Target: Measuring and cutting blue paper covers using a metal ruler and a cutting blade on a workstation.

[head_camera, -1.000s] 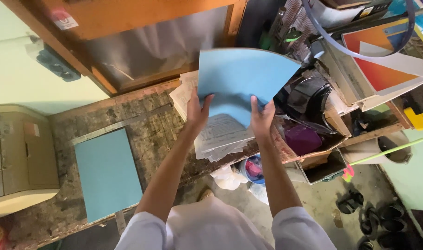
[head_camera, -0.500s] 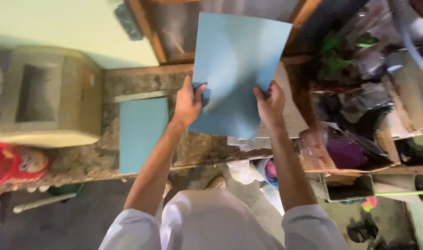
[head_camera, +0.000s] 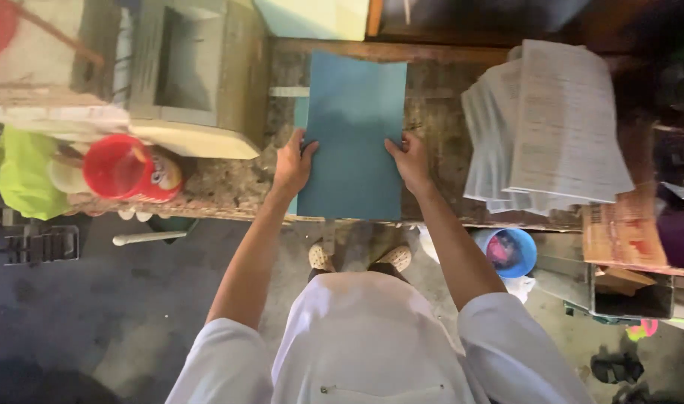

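A blue sheet of card (head_camera: pixel 353 135) lies flat over the stone counter (head_camera: pixel 230 183), on top of another blue sheet whose edge shows at its left. My left hand (head_camera: pixel 293 163) grips the sheet's left edge, thumb on top. My right hand (head_camera: pixel 411 161) grips its right edge the same way. Both hands sit at the near half of the sheet, close to the counter's front edge.
A beige boxy machine (head_camera: pixel 196 75) stands on the counter at the left, with a red tin (head_camera: pixel 129 168) beside it. A stack of printed paper sheets (head_camera: pixel 544 127) lies at the right. A blue bucket (head_camera: pixel 510 251) and a cardboard box (head_camera: pixel 623 236) sit below.
I have brought the blue sheet from up in the air, right of the counter, down and left onto the blue sheet on the counter. Both hands kept their hold.
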